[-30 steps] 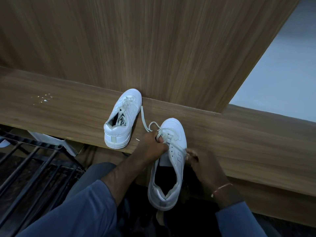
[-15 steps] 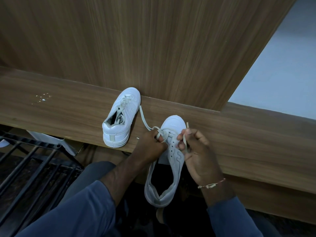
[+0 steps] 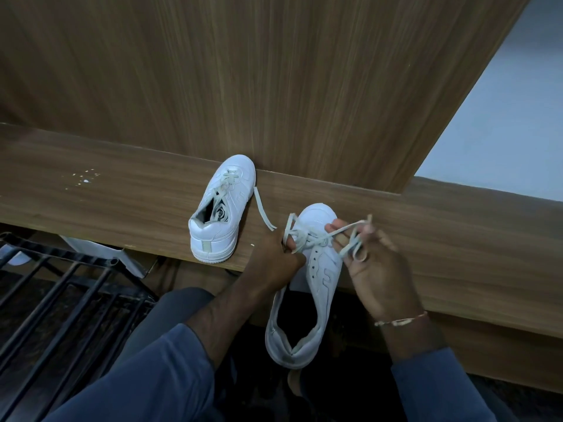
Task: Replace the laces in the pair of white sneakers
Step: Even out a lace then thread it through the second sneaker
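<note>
Lace [image 3: 305, 238] — partly behind left hand [image 3: 272, 260]

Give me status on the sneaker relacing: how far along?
Done, apparently: the far sneaker stands on the ledge with a lace threaded, untied. In hand: the near sneaker; left hand and right hand both pinch its lace near the toe. Left: its upper eyelets look bare; nothing tied.
</note>
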